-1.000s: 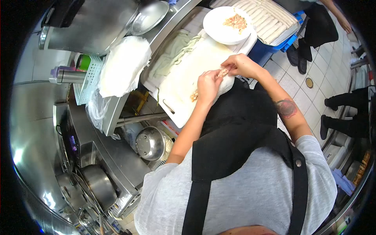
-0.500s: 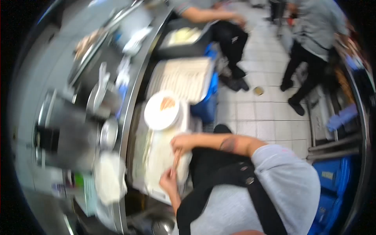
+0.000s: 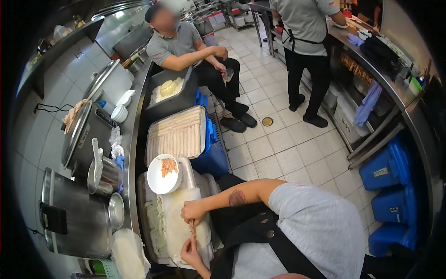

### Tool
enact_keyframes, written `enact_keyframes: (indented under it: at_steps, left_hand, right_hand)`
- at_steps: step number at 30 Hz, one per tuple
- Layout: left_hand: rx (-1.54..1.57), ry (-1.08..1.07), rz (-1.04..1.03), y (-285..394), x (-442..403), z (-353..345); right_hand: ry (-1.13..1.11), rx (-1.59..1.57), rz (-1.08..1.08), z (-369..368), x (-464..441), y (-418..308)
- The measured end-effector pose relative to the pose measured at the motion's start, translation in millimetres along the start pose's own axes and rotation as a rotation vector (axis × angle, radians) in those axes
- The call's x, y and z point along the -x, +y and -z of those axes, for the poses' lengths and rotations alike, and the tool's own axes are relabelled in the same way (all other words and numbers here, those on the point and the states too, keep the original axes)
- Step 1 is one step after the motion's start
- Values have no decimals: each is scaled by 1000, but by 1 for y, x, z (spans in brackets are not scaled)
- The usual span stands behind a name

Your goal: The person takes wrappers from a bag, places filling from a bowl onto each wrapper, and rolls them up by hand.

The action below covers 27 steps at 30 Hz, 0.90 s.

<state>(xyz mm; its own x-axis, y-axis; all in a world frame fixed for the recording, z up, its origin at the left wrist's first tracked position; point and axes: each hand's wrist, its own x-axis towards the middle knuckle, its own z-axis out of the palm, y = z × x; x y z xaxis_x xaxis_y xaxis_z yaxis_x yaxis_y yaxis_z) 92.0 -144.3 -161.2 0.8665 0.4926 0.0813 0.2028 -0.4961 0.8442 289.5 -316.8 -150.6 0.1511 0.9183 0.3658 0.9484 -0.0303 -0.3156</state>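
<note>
Between my hands stretches a thin pinkish-brown strip of what looks like meat filling (image 3: 193, 229). My right hand (image 3: 193, 211) pinches its upper end, and my left hand (image 3: 190, 252) holds the lower end with closed fingers. Under them lies a flat pale sheet (image 3: 175, 218), possibly wrapper or dough, on top of a plastic tub. Just above my right hand, a white bowl (image 3: 156, 179) contains orange-brown filling (image 3: 167, 167). Pale green folded strips (image 3: 155, 225) sit to the left of the sheet.
Beyond the bowl, a tray (image 3: 204, 135) of pale rolls rests on a blue bin (image 3: 211, 160). A grey tub (image 3: 174, 103) holds white powder and a bowl. Steel pots (image 3: 76, 218) line the left counter. One co-worker (image 3: 183, 51) sits; another (image 3: 304, 51) stands. Blue bins (image 3: 385, 204) are at right.
The view has tilted up and sharpened, bringing more of the far kitchen and the seated co-worker into sight. Both my hands still hold the strip above the sheet.
</note>
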Motion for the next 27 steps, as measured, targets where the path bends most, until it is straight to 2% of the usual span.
enact_keyframes:
  at_steps: [2,8,10,12,13,15,17,18,21,24,26,27]
  left_hand:
    - [-30,0,56,-3,6,12]
    - [-77,-154,-98,1,15,29]
    - [-127,-145,-112,14,10,26]
    - [-47,-126,-161,5,7,26]
    - [-8,-122,-194,8,6,23]
    - [15,-89,-173,10,5,19]
    - [32,-97,-132,4,4,18]
    - [32,-63,-122,10,5,15]
    - [-170,-10,-321,9,7,15]
    - [-254,79,-282,40,23,13]
    - [-183,187,-176,28,32,7]
    - [-146,240,-124,27,36,4]
  right_hand:
    - [-33,-38,-67,6,6,19]
    - [-116,-275,-123,14,13,54]
    - [-135,-318,-145,21,14,58]
    - [-167,-314,-184,31,13,64]
    - [-152,-332,-134,25,7,71]
    - [-99,-370,-83,14,16,80]
    - [-147,-376,-138,22,16,72]
    - [-141,-403,-146,23,15,69]
    - [-164,-432,-176,33,16,68]
    - [-114,-405,-251,40,17,64]
    - [-66,-311,-328,44,16,57]
    - [-76,-290,-299,41,17,58]
